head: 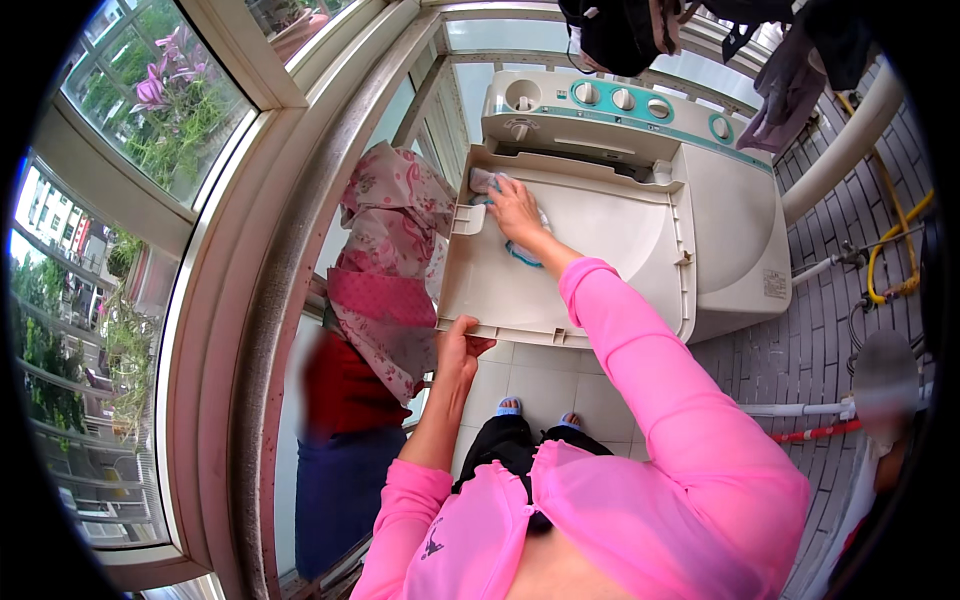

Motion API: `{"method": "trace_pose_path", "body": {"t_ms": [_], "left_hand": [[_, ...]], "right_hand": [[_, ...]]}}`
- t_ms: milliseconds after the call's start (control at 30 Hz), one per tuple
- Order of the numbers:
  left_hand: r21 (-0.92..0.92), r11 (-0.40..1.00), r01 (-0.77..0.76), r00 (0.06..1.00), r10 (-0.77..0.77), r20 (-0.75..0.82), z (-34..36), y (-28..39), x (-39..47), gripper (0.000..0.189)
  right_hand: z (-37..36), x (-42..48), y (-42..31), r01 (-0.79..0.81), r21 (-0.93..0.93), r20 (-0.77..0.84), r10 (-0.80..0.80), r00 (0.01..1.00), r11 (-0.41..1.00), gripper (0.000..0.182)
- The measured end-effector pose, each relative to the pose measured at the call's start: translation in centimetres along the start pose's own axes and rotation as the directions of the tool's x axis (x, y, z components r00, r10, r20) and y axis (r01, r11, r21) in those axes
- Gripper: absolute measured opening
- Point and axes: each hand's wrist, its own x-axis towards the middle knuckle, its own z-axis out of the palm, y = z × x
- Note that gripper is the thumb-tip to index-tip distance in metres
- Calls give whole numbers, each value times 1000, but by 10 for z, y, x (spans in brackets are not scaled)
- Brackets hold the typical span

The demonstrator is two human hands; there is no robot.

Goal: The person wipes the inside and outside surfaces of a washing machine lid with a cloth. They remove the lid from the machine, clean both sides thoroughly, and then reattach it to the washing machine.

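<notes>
A cream plastic lid (592, 232) of a twin-tub washing machine (731, 217) lies with its ribbed inner face towards me. My left hand (459, 349) grips the lid's near left edge, the thumb on top and the fingers partly hidden beneath. Near the far left corner, my right hand (517, 210) presses a pale cloth with teal edging (489, 180) onto the lid's inner face. Part of that cloth trails out below the hand. Behind the lid stands the machine's control panel (637, 103) with several white knobs on teal.
A pink floral fabric (390, 217) hangs at the left, beside the window frame (277, 247). Dark clothes (622, 34) hang overhead. A pale pipe (844, 142) and yellow hose (881, 255) run along the tiled wall (817, 225). My feet (508, 406) stand on floor tiles (544, 382).
</notes>
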Motion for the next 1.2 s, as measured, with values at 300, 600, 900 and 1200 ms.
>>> {"method": "trace_pose_path", "body": {"t_ms": [300,600,900,1200], "left_hand": [[21,1000,-1,1000,1,-14,3,-1,-4,17],[-29,998,47,999,-47,15,-3,0,1,11],[-171,980,106,959,-56,276,-5,9,-6,36],[-72,997,40,990,-30,136,3,4,-12,46]], "right_hand": [[-9,5,-7,311,63,43,-314,949,948,29],[-35,-76,-64,408,385,185,-502,845,828,31],[-87,-110,-55,141,755,398,-618,678,641,30],[-175,-144,8,-721,689,723,-120,680,69,26]]}}
